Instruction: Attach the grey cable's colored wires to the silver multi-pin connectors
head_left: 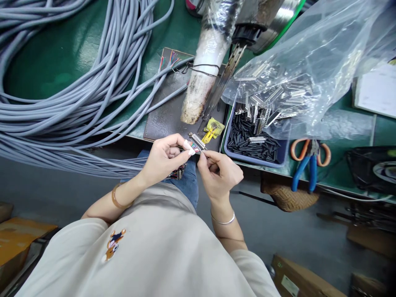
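My left hand (167, 159), with white wraps on its fingertips, pinches a bunch of thin coloured wires (193, 146) near the table edge. Just beyond those fingertips is a metal multi-pin connector (198, 140), close to the wires. My right hand (219, 171) is closed in a pinch at the wire ends; the thin piece between its thumb and finger is too small to name. Below my left hand, partly hidden, several wired connectors (177, 172) lie at my lap. A yellow clip-like piece (210, 134) rests on the dark board (161, 117) behind the connector.
Grey cables (102, 82) fill the left side. A soldering iron (224, 78) and a wrapped white tube (201, 78) reach over the board. To the right are a blue bin (262, 163) of black sleeves, a plastic bag (297, 82) of connectors, and pliers (305, 167) overhanging the edge.
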A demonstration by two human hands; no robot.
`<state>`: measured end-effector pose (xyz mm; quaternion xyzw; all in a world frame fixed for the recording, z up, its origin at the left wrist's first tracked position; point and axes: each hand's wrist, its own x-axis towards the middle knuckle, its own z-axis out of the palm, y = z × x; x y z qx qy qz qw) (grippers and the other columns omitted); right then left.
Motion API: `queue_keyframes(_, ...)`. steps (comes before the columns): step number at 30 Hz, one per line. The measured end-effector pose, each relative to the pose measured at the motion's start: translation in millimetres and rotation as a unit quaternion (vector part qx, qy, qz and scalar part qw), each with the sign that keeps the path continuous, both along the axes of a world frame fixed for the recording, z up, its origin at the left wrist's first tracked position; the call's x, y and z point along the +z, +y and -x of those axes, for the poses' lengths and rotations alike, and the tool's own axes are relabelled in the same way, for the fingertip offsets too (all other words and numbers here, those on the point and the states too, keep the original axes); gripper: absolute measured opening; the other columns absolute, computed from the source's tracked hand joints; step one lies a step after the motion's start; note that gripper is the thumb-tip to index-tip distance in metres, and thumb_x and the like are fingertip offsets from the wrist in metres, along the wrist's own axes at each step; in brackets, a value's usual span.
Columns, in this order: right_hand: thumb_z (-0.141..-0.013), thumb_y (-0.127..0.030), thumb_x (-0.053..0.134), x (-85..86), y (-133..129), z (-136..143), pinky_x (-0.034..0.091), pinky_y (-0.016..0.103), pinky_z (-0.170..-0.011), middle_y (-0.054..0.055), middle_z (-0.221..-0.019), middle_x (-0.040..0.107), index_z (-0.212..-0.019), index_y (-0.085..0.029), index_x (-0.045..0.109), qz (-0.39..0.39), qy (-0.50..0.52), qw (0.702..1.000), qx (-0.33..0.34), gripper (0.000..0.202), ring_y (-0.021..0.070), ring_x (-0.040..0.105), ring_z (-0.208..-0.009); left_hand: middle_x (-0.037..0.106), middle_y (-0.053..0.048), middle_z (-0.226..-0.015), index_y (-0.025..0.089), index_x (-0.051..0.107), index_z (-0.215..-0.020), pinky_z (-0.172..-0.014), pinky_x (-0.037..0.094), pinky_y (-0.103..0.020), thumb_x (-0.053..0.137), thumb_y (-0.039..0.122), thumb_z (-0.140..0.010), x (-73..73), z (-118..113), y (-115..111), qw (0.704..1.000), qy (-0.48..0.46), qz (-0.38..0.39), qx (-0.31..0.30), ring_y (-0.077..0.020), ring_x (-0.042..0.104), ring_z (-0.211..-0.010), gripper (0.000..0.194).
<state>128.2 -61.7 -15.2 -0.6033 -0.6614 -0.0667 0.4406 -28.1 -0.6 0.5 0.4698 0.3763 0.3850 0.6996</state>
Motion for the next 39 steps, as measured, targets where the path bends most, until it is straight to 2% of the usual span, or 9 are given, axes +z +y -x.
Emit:
queue_keyframes(5,-0.091,-0.013,0.069,0.4,1,2,0.039,0.021,-0.052,-0.011,-0.056,0.055,-0.093,-0.022,0.067,-0.006,0.004,1.0,0.015,0.01,0.0049,0.048,-0.046,0.064,-0.001,-0.073,0.014,0.064,-0.079,-0.039,0.032,-0.016,0.08,0.029,-0.08,-0.9,-1,-1,1.0,0.002,0.005,0.004,-0.0017,0.043,-0.046,0.022)
queue_keyframes(11,-0.092,-0.013,0.069,-3.4,-1,5,0.043,0.021,-0.054,-0.009,-0.061,0.063,-0.097,-0.023,0.067,0.001,0.001,0.999,0.052,0.012,0.0056,0.052,-0.048,0.066,-0.001,-0.078,0.014,0.064,-0.077,-0.039,0.035,-0.014,0.088,0.028,-0.072,0.3,-1,-1,1.0,-0.015,0.022,0.0,-0.0007,0.045,-0.046,0.029)
queue_keyframes(14,-0.092,-0.014,0.068,-6.2,-3,1,0.045,0.021,-0.053,-0.009,-0.064,0.064,-0.095,-0.023,0.066,-0.011,0.023,0.999,0.039,0.01,0.0056,0.049,-0.046,0.066,-0.001,-0.074,0.014,0.064,-0.078,-0.039,0.035,-0.014,0.085,0.029,-0.076,0.6,0,-1,1.0,-0.013,0.02,-0.002,-0.0007,0.044,-0.044,0.027)
queue_keyframes(16,-0.093,-0.015,0.067,-7.3,-4,-4,0.047,0.02,-0.054,-0.007,-0.069,0.067,-0.094,-0.023,0.065,-0.036,0.054,0.998,0.023,0.008,0.0062,0.052,-0.049,0.068,-0.002,-0.074,0.014,0.063,-0.078,-0.038,0.035,-0.014,0.083,0.03,-0.078,0.5,0,-1,1.0,-0.012,0.019,-0.006,-0.0006,0.043,-0.043,0.025)
queue_keyframes(20,-0.089,-0.012,0.071,-5.5,-1,-10,0.059,0.026,-0.074,0.0,-0.086,0.076,-0.095,-0.022,0.065,-0.052,0.091,0.994,0.036,0.013,0.0133,0.073,-0.078,0.07,-0.003,-0.076,0.014,0.062,-0.078,-0.038,0.035,-0.015,0.081,0.027,-0.079,1.4,1,0,1.0,-0.01,0.015,-0.009,-0.0006,0.043,-0.043,0.023)
queue_keyframes(23,-0.087,-0.009,0.073,-3.1,4,-9,0.062,0.031,-0.085,0.003,-0.1,0.079,-0.093,-0.022,0.065,-0.01,0.102,0.992,0.069,0.016,0.0167,0.076,-0.095,0.065,0.0,-0.07,0.015,0.062,-0.076,-0.038,0.034,-0.015,0.081,0.026,-0.077,2.5,0,1,1.0,-0.003,0.01,0.0,-0.0009,0.043,-0.043,0.022)
queue_keyframes(26,-0.086,-0.007,0.072,-2.1,7,-6,0.064,0.03,-0.084,0.003,-0.103,0.08,-0.093,-0.023,0.065,-0.008,0.103,0.992,0.078,0.018,0.0163,0.078,-0.095,0.062,0.001,-0.069,0.015,0.063,-0.076,-0.037,0.031,-0.016,0.08,0.023,-0.076,2.3,-3,3,1.0,0.007,-0.001,0.023,-0.0011,0.041,-0.043,0.019)
queue_keyframes(32,-0.086,-0.004,0.072,2.0,14,-5,0.065,0.029,-0.083,0.006,-0.106,0.081,-0.096,-0.022,0.066,-0.036,0.031,0.995,0.084,0.021,0.0168,0.079,-0.096,0.062,0.002,-0.072,0.015,0.062,-0.073,-0.038,0.025,-0.017,0.076,0.017,-0.074,2.4,-9,8,0.996,0.033,-0.031,0.072,-0.0003,0.037,-0.044,0.015)
queue_keyframes(39,-0.084,-0.003,0.073,7.3,23,-6,0.064,0.027,-0.084,0.007,-0.107,0.081,-0.096,-0.02,0.065,-0.05,0.027,0.995,0.085,0.023,0.0164,0.079,-0.094,0.066,0.001,-0.075,0.015,0.063,-0.072,-0.044,0.03,-0.017,0.075,0.015,-0.072,8.5,-14,14,0.991,0.052,-0.074,0.102,-0.0009,0.04,-0.048,0.012)
